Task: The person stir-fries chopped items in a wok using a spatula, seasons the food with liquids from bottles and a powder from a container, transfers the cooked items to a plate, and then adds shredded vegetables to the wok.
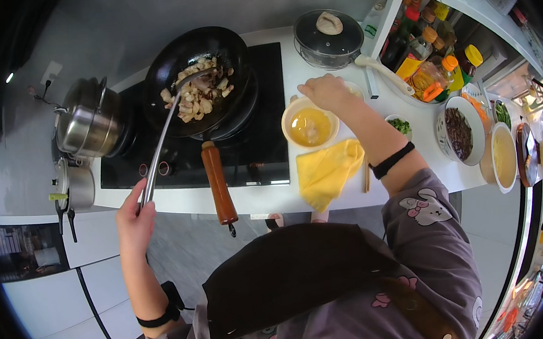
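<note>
My left hand [135, 218] grips the metal handle of a ladle or turner [163, 135], whose head lies among chopped pieces of meat [195, 106] in a black wok [162, 116]. The wok sits tilted on the cooktop, its wooden handle [219, 183] pointing towards me. My right hand [325, 92] is at the far rim of a cream bowl [287, 132] of yellow liquid, perhaps egg [308, 126]; its fingers are bent, and whether they hold anything is hidden. A small dish [356, 90] is partly behind my right wrist. A folded yellow cloth [326, 172] lies below the bowl.
A steel pot [89, 129] stands left of the wok on the black cooktop [270, 155]. A lidded glass pot [328, 43] stands behind the bowl. Chopsticks [367, 176], chopped greens [399, 126], a bowl of dark shreds [443, 132] and sauce bottles [429, 78] are at the right.
</note>
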`<state>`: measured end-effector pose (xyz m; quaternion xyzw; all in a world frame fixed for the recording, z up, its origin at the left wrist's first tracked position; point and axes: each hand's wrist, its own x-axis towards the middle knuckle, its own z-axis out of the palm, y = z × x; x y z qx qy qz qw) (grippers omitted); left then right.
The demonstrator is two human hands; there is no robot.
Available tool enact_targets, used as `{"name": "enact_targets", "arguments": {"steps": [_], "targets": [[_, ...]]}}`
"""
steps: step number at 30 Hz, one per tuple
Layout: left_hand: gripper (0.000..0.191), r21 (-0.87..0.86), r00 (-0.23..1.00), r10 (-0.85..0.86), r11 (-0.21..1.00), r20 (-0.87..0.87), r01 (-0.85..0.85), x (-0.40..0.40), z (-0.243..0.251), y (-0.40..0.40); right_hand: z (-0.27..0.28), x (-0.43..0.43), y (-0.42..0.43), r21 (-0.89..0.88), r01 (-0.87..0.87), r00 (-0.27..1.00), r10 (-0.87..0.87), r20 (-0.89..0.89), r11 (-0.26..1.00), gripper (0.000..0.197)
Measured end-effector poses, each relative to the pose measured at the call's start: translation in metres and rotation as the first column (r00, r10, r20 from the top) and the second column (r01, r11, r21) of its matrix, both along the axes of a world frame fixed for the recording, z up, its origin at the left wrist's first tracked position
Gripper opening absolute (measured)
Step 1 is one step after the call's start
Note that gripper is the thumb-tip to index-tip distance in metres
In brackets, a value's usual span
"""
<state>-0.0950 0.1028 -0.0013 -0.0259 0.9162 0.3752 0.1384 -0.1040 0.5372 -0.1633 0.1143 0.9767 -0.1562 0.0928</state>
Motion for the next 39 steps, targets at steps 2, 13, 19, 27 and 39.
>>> {"name": "enact_targets", "arguments": {"steps": [2, 13, 19, 27, 39], "targets": [[0.049, 0.035, 0.998, 0.060, 0.998, -0.031, -0.059, 0.013, -0.003, -0.008, 0.001, -0.003, 0.002, 0.000, -0.015, 0.998, 0.015, 0.066, 1.000, 0.050], [0.046, 0.230, 0.967, 0.228, 0.953, -0.111, -0.199, 0.058, -0.016, -0.011, -0.038, -0.059, 0.025, -0.171, -0.418, 0.908, 0.415, -0.051, 0.892, 0.025], [0.049, 0.223, 0.960, 0.245, 0.952, -0.133, -0.212, 0.067, -0.019, -0.018, -0.058, -0.073, 0.019, -0.064, -0.579, 0.815, 0.579, -0.013, 0.813, 0.029], [0.048, 0.217, 0.946, 0.304, 0.936, -0.110, -0.276, 0.070, -0.011, -0.013, -0.044, -0.068, 0.028, 0.003, -0.512, 0.830, 0.496, -0.257, 0.859, 0.014], [0.047, -0.486, 0.960, -0.229, 0.865, -0.162, 0.124, 0.044, 0.096, -0.030, 0.116, -0.049, -0.110, -0.156, -0.308, 0.913, 0.245, -0.328, 0.939, 0.040]]}}
